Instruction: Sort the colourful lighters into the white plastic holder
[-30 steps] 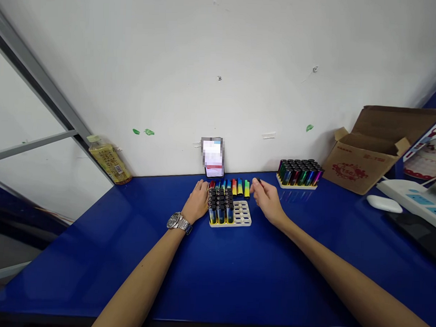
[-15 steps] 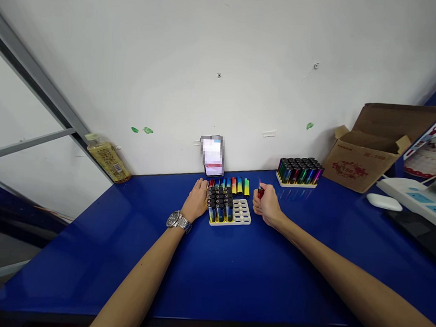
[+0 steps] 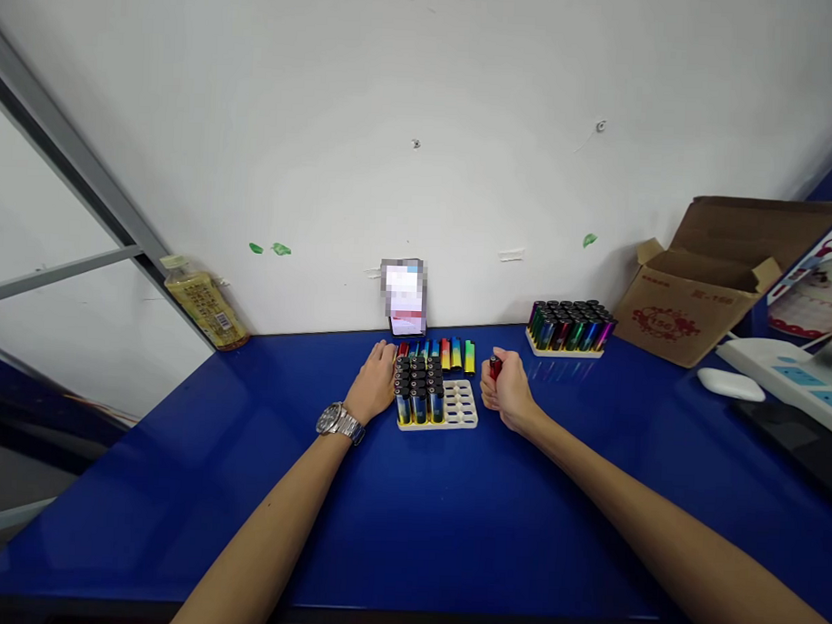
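My right hand (image 3: pixel 509 388) is wrapped round a dark red lighter (image 3: pixel 495 367), held upright just right of a white tray (image 3: pixel 460 406), thumb near its top. No flame shows on it. My left hand (image 3: pixel 373 383) lies on the table at the tray's left side, fingers stretched forward and close together. Its fingertips are near the loose lighters, and the tray-side edge of the hand is partly hidden. Black-topped blue-and-yellow lighters (image 3: pixel 419 405) stand in the tray's left columns; its right columns show bare slots. Behind it lie several coloured lighters (image 3: pixel 456 353).
A phone (image 3: pixel 408 298) leans on the wall. A second tray of lighters (image 3: pixel 571 326) stands back right, near an open cardboard box (image 3: pixel 696 294). A power strip (image 3: pixel 789 375), white case (image 3: pixel 731 385) and dark phone (image 3: pixel 794 439) lie far right. A bottle (image 3: pixel 206 305) leans at left.
A small flame showed above the lighter in my right hand earlier; now it is gone. My hands have stayed in place.
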A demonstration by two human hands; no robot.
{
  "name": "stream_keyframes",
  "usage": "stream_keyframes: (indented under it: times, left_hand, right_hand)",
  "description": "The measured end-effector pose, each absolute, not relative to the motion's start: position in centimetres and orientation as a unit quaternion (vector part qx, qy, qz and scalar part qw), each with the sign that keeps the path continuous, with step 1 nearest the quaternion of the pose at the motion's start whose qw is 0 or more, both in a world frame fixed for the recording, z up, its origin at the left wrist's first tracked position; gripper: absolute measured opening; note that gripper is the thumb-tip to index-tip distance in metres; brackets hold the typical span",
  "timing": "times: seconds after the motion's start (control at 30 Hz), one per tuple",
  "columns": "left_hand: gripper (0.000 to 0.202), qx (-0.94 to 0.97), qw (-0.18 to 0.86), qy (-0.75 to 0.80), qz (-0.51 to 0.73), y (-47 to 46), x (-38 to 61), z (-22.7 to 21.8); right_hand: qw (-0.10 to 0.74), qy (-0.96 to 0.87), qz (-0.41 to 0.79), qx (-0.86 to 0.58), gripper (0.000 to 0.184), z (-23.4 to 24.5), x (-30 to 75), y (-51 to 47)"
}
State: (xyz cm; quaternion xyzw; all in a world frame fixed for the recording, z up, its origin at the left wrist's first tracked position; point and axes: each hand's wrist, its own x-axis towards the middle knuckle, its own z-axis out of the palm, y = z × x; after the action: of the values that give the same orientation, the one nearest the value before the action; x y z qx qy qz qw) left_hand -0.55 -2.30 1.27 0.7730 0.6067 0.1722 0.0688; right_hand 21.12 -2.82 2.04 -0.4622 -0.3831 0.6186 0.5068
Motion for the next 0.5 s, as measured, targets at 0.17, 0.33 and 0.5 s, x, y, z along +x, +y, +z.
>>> stream_keyframes:
  times: [0.17, 0.33, 0.5]
  left_hand:
    - [0.027, 0.769, 0.057, 0.611, 0.178, -2.33, -0.44, 1.23]
    - [0.029, 0.771, 0.064, 0.608, 0.180, -2.34, -0.48, 1.25]
    - [0.031, 0.769, 0.063, 0.611, 0.176, -2.37, -0.44, 1.23]
  right_hand:
    - [0.508, -0.393, 0.614, -0.458, 0.051, 1.93, 21.15, -2.85]
    - [0.506, -0.405, 0.607, -0.459, 0.049, 1.95, 21.10, -2.93]
    - [0.504, -0.425, 0.598, -0.456, 0.048, 1.71, 21.14, -2.83]
